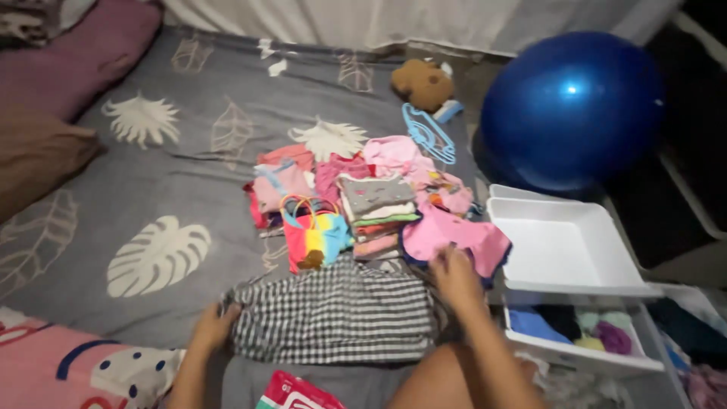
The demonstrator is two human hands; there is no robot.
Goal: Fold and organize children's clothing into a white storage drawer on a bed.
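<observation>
Hands at black-and-white checked cloth garment [333, 314] on grey leaf-print bedsheet [151, 174]: left hand [214, 326] clamped on edge, right hand [454, 276] grip unclear. Careless tug could topple nearby folded clothes stack [377, 220].

Left hand [214, 324] gripped left edge of black-and-white checked garment [333, 312] spread flat on grey leaf-print bedsheet [151, 174]. Right hand [454, 274] rested at garment's upper right corner, touching pink garment [462, 236]. Folded stack of small clothes [376, 216] just behind, rainbow bag [312, 236] beside it. White bin [564, 244] stood right of bed, blue ball [573, 110] beyond.
</observation>
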